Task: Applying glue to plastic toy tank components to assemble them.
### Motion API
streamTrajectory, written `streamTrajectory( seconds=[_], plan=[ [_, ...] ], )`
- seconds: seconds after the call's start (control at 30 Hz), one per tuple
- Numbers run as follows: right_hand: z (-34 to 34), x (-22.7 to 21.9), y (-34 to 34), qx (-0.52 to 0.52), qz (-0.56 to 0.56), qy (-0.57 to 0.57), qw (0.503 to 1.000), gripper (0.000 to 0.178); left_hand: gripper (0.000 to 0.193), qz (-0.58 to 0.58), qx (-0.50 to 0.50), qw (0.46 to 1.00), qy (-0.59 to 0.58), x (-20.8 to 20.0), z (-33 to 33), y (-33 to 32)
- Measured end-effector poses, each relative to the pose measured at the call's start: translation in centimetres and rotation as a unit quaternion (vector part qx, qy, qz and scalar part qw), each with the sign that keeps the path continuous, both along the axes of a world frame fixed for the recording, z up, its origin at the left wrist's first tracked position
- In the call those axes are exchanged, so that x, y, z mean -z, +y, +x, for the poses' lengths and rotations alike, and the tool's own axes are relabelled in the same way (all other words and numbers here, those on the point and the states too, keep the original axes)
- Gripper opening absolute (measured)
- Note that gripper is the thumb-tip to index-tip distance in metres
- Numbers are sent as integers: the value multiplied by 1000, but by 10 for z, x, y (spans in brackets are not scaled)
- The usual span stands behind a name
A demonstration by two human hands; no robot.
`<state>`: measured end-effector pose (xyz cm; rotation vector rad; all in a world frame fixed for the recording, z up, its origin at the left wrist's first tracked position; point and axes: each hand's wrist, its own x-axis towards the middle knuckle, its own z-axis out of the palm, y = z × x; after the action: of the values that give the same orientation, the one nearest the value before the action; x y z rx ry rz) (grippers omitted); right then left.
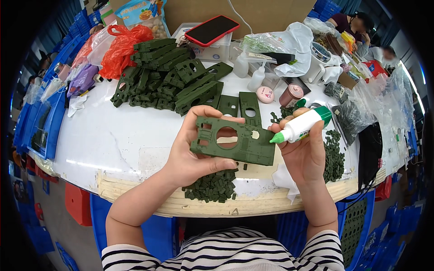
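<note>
My left hand (192, 151) grips a flat dark green plastic plate (244, 144) with a round hole and rectangular cut-outs, held level above the white table (117, 135). My right hand (305, 151) holds a white glue bottle with a green cap end (302, 125), its green tip touching the plate's right edge. A heap of small green pieces (212, 186) lies under my left hand near the table's front edge. More small green pieces (333, 156) lie to the right of my right hand.
A big stack of green plates (169, 74) fills the table's far middle. Behind it are an orange bag (121, 47), a phone on a clear box (211, 30), white squeeze bottles (256, 79) and bags of dark parts (350, 117). Other people sit at far right (361, 27).
</note>
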<state>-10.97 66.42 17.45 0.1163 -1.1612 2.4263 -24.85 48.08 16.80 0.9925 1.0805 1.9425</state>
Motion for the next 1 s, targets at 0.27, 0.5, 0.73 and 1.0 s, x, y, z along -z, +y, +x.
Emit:
streamTrajectory(
  seconds=[0.27,0.5,0.73,1.0],
  plan=[
    [0,0,4,-27,-37,52,998,47,80,-25,121,981,-147,-8,1,0],
    [2,-5,-11,96,175,-47,979,49,71,-37,278,943,-178,-2,7,0],
    [2,-2,-18,111,225,-49,967,46,74,-107,312,929,-168,-10,11,1],
    [0,-1,-19,118,239,-57,962,46,68,-111,318,930,-145,-10,10,-1]
  ],
)
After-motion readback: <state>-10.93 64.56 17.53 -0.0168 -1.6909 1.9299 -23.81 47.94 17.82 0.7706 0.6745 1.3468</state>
